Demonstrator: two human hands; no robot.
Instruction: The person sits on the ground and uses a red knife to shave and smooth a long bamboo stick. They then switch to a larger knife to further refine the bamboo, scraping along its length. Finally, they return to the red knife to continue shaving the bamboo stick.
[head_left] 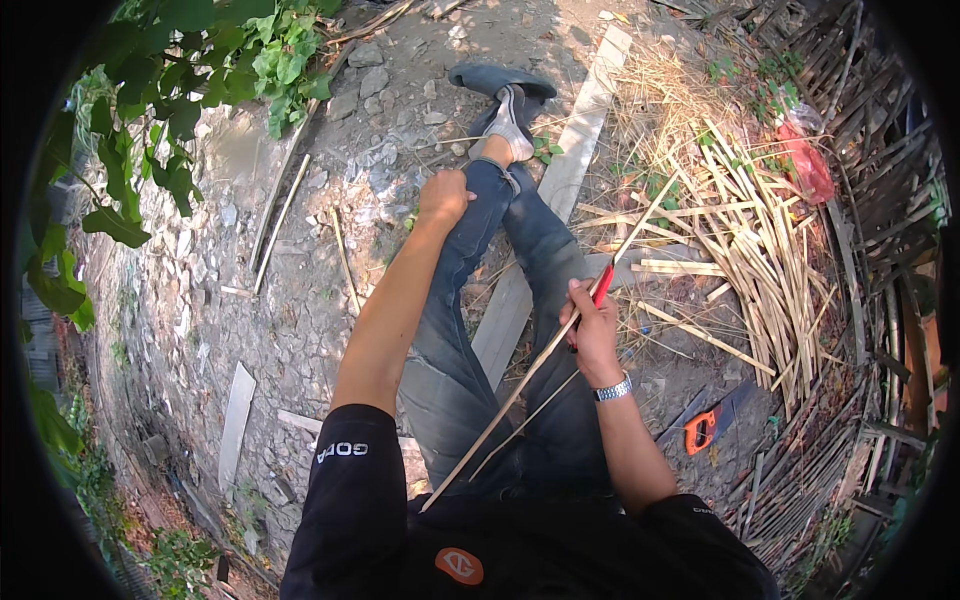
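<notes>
My right hand, a metal watch at its wrist, is closed round a long thin bamboo strip and a red-handled knife. The knife's blade cannot be made out. Slanting across my thighs, the strip runs from my waist out past the knife toward the far right. Another thin strip lies over my lap. My left hand makes a fist by my shin, away from the strip; whatever is inside it, if anything, is hidden.
Pale split bamboo strips lie heaped at the right, with a red plastic bag behind. An orange-handled saw rests nearby. A long board passes under my legs. Stony ground and leafy branches are at the left.
</notes>
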